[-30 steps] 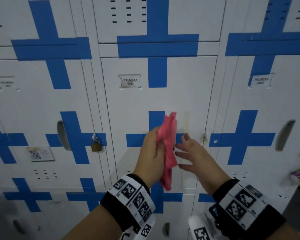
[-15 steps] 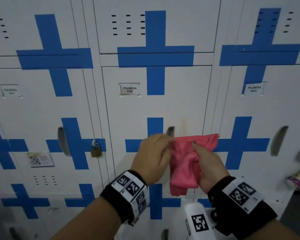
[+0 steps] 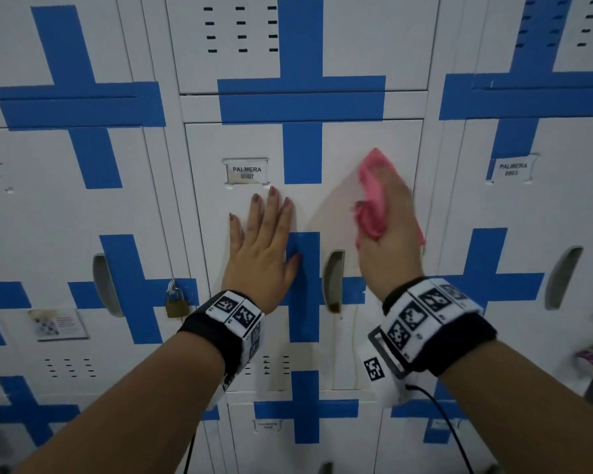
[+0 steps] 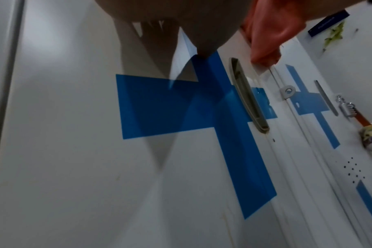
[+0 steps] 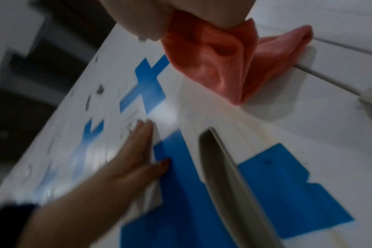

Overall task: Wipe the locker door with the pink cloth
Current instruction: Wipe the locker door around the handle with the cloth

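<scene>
1. Head view: the right hand [image 3: 389, 234] presses the bunched cloth [image 3: 372, 200] flat against the door [image 3: 356, 336], above and just right of the handle [image 3: 332, 280]. Its fingers lie over the cloth, which bulges out past them at the top and on the thumb side; how far they curl into it cannot be told here.
2. Same view: the left hand [image 3: 261, 254] lies spread, palm flat on the door and holding nothing, left of the handle, thumb on the blue cross [image 3: 302, 285]. It seems to steady the door, a sensible brace while the other hand rubs.
3. The rusty stain in the handle's lower end, with faint streaks below it, probably needs the firmest strokes. Work down from the cloth's present spot towards it.
4. Left wrist view: the left hand [image 4: 151, 33] touches the door above and left of the handle [image 4: 249, 95]; the cloth [image 4: 265, 38] hangs above the handle, its lower tip near the handle's top.
5. Right wrist view, blurred: the cloth [image 5: 229, 63] is wadded under the right hand [image 5: 155, 16], with a loose fold trailing away from the handle [image 5: 223, 176]. Tucking that fold in would give even pressure and keep it from catching on the handle's edge.
6. Same view: the left hand [image 5: 121, 167] is flat beside the handle.
</scene>
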